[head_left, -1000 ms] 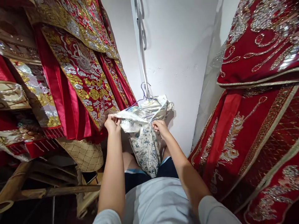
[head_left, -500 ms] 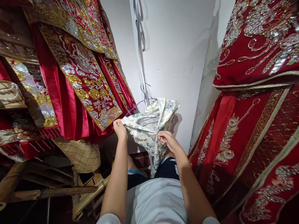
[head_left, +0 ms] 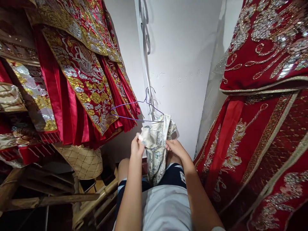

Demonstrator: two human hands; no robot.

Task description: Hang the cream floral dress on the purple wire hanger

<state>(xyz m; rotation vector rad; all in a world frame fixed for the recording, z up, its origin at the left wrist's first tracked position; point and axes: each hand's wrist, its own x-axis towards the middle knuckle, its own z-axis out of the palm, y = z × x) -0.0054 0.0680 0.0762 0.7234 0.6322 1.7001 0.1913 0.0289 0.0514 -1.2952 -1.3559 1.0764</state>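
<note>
A white garment with a blue and yellow floral print hangs in front of my lap, bunched toward its right side. Its right shoulder is still over the right end of a thin purple wire hanger, whose left end is bare and sticks out toward the red costume. My left hand pinches the garment's left edge, below the hanger's lower bar. My right hand grips the opening's edge at the right with its fingertips.
Red costumes with gold and silver embroidery hang at the left, and beaded red garments at the right. A bamboo frame stands at the lower left. Behind is a white wall with a vertical metal pole.
My left hand has moved right, drawing the garment's left side off the hanger. The hanger's left arm is now uncovered. My right hand has shifted slightly.
</note>
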